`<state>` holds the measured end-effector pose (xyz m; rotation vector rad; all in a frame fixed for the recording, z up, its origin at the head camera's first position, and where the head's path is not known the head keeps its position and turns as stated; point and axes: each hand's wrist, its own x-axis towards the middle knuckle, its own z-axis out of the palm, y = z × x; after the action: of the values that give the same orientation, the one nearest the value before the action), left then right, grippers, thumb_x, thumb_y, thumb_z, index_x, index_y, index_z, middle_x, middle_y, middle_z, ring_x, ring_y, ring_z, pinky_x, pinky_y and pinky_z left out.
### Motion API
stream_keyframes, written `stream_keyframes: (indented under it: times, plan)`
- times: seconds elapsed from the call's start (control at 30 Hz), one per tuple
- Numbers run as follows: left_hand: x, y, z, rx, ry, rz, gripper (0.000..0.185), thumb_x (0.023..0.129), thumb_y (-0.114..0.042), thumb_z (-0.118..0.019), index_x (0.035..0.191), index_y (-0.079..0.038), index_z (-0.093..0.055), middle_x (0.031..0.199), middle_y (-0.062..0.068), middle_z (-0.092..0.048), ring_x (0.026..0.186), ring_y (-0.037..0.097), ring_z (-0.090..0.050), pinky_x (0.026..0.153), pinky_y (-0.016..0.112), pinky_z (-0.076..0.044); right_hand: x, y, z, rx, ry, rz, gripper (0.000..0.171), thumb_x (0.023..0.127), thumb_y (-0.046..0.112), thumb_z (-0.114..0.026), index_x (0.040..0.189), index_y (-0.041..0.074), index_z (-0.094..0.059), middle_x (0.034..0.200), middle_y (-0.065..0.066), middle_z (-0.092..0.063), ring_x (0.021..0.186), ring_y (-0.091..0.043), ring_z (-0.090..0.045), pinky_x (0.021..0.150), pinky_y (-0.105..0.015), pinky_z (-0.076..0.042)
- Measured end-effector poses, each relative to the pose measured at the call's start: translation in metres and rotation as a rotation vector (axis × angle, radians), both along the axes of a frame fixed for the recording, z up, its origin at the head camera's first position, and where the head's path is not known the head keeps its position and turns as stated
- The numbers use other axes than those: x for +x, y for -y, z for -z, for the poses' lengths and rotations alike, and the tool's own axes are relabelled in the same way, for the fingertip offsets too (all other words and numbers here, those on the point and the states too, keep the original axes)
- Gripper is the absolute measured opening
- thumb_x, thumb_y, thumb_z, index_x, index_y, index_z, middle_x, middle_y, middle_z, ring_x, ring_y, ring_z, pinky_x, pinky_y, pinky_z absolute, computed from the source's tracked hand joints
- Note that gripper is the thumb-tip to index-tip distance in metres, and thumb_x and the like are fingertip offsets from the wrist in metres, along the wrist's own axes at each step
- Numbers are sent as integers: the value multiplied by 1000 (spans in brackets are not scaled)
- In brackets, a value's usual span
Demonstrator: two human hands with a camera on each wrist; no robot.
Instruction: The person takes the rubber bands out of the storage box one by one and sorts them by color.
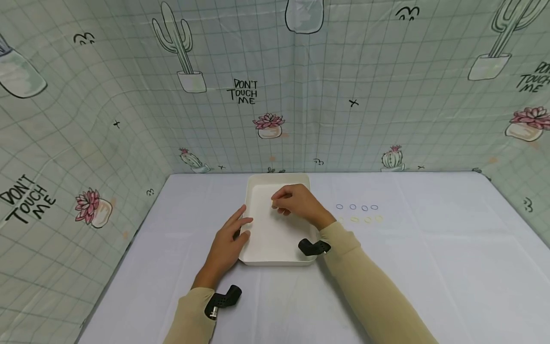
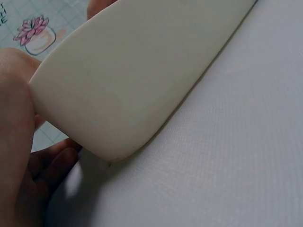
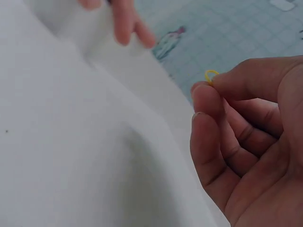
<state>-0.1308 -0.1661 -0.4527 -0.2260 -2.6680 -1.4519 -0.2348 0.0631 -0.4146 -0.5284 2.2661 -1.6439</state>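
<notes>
Beside one tray (image 1: 258,260), four blue rings (image 1: 356,207), three yellow rings (image 1: 366,220)

In the right wrist view the yellow ring (image 3: 211,74) shows only as a small loop — the rest is hidden between the fingertips (image 3: 203,90) of the right hand (image 3: 251,142). The left hand (image 3: 118,19) there is blurred and cut off by the top edge. Near the tablecloth's far edge, the yellow rings (image 1: 361,219) are faint — their count is unclear.
</notes>
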Motion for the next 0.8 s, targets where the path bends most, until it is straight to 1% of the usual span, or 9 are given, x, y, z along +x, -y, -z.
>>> stream_keyframes:
  times: [0.17,0.3,0.4,0.57,0.7,0.8]
  plan:
    - [0,0,2,-21,-4,2,36,100,-13,-60,135,-11,-63,159,-13,-33,148,16,-28,117,45,-28,7,-14,-2,-122,53,65,25,93,12,-68,111,-6,-70,94,-12,-73,81,-31,-68,73,-35,-59]
    - [0,0,2,-12,-11,4,35,100,-13,-59,135,-10,-64,159,-13,-33,147,16,-28,117,43,-29,12,-23,-2,-158,68,96,27,93,11,-67,113,-7,-70,94,-12,-73,80,-29,-67,74,-33,-58]
    - [0,-1,1,-7,0,4,35,100,-14,-59,135,-11,-63,159,-14,-33,148,15,-27,117,43,-28,16,-32,-6,-168,61,117,28,93,12,-67,114,-7,-69,96,-12,-73,80,-26,-66,74,-33,-58]
    - [2,-1,1,-18,23,-10,36,101,-16,-58,137,-12,-62,159,-17,-31,148,13,-24,119,43,-24,24,-50,-11,-165,51,123,28,95,12,-67,114,-7,-69,97,-14,-72,82,-27,-66,75,-35,-57]
    - [1,-1,1,-26,12,-2,37,101,-15,-57,137,-12,-61,160,-14,-30,149,15,-24,119,44,-25,31,-70,-11,-156,34,150,29,95,13,-65,115,-7,-68,98,-16,-71,82,-28,-66,75,-35,-57]
    - [3,-2,2,-26,13,1,36,100,-13,-58,137,-11,-62,160,-12,-30,149,17,-24,118,45,-26,40,-85,-11,-142,41,172,30,96,14,-65,115,-8,-68,99,-16,-71,83,-27,-66,75,-35,-57]
